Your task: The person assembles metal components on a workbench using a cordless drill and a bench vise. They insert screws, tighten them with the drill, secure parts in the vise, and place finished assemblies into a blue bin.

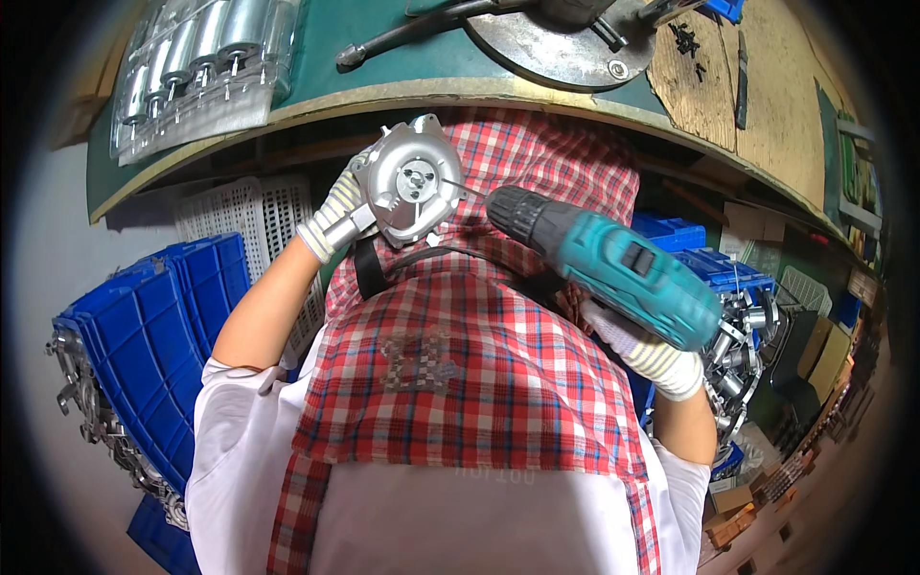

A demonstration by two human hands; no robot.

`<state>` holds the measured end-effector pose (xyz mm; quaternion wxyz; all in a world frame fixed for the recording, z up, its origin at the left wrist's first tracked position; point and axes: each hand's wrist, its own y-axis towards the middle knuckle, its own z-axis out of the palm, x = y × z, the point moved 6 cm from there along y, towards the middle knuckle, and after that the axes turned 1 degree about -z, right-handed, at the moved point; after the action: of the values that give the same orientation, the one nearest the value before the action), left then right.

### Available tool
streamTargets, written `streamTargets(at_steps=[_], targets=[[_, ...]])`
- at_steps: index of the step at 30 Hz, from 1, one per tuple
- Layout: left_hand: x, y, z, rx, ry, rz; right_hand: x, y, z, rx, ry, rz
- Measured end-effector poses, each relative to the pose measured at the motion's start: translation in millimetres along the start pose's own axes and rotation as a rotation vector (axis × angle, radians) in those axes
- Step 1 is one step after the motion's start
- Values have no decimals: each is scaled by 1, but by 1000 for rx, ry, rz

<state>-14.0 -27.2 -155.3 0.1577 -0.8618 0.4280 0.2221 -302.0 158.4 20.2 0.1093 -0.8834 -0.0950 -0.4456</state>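
The left hand, in a knitted glove, sits at about 10 o'clock from frame centre. Its fingers are closed around the rim of a round cast-metal housing, gripping it from the housing's 8 o'clock side. The housing is held in the air in front of the chest, its open face turned toward the camera, with a central hub and small holes visible.

The right hand, also gloved, lies at about 4 o'clock from centre. Its fingers are wrapped fully around the grip of a teal drill. The drill body runs from 4 o'clock up to 10 o'clock; its black chuck points at the housing, and the thin bit reaches the housing's face at its 3 o'clock side. Whether the bit tip is seated in a hole cannot be determined.

A red plaid apron covers the torso beneath both hands. The green bench curves across 12 o'clock. On it, a clear tray of metal cylinders sits at 11 o'clock and a round steel plate at 12 o'clock. Blue crates stand at 8 o'clock. Loose metal parts are piled at 4 o'clock, just beyond the right hand.
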Motion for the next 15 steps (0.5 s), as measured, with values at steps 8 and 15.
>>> streamTargets(at_steps=[8, 15], targets=[[21, -1, 12, -152, -858, -151, -9, 19, 17, -59, 177, 126], [-7, 1, -18, -201, -828, -236, -6, 28, 9, 157, -111, -2]])
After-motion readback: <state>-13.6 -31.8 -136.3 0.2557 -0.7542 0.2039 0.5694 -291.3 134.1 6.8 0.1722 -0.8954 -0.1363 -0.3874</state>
